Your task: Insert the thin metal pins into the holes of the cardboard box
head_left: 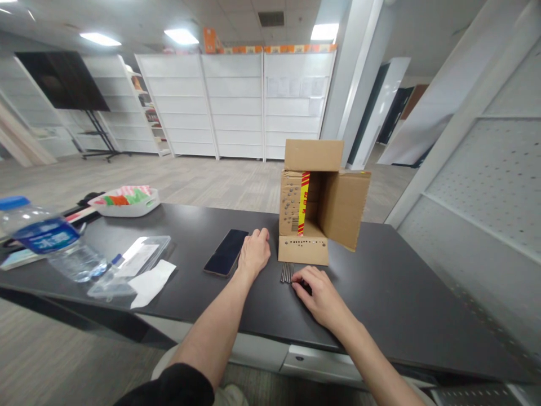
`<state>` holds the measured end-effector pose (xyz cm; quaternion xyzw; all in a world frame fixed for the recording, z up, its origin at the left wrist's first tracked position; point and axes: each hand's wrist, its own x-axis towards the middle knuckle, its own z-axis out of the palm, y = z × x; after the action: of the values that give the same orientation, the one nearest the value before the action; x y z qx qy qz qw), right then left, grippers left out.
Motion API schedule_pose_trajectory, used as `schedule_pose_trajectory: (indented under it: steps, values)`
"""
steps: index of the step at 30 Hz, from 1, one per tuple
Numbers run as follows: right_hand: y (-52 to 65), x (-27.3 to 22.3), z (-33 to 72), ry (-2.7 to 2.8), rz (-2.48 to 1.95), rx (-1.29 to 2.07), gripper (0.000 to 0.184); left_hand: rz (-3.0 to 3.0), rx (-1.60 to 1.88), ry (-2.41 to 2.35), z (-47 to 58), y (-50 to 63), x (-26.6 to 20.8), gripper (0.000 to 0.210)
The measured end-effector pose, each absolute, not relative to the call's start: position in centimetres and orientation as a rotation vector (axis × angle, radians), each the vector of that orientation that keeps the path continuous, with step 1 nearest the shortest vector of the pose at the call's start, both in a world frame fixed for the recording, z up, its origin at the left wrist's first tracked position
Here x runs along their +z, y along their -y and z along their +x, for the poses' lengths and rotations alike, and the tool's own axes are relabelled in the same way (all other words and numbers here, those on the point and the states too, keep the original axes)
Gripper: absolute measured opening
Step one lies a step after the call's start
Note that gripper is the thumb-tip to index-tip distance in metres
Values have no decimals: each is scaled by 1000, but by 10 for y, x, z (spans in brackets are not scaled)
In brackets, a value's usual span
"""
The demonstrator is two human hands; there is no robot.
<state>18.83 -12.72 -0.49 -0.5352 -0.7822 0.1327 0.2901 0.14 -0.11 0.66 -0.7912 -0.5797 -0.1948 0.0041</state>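
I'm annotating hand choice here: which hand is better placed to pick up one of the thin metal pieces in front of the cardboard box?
Probably the right hand: its fingertips are at the right end of the row of metal pieces. The left hand is farther off, next to the phone.

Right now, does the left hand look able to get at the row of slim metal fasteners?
Probably yes: only black tabletop seems to separate the left hand from the left end of the metal fasteners. The right hand is at their right end; the cardboard box's lower flap lies just beyond.
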Motion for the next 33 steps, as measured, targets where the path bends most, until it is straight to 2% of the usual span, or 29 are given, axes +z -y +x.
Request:
schedule_pose_trajectory:
  steps: [19,33]
  values:
    - [129,-2,188,2053,-1448,323,9,-2500,-611,1822,1,3,9,20]
    - [128,-2,192,1884,-1425,369,17,-2490,-611,1820,2,3,8,20]
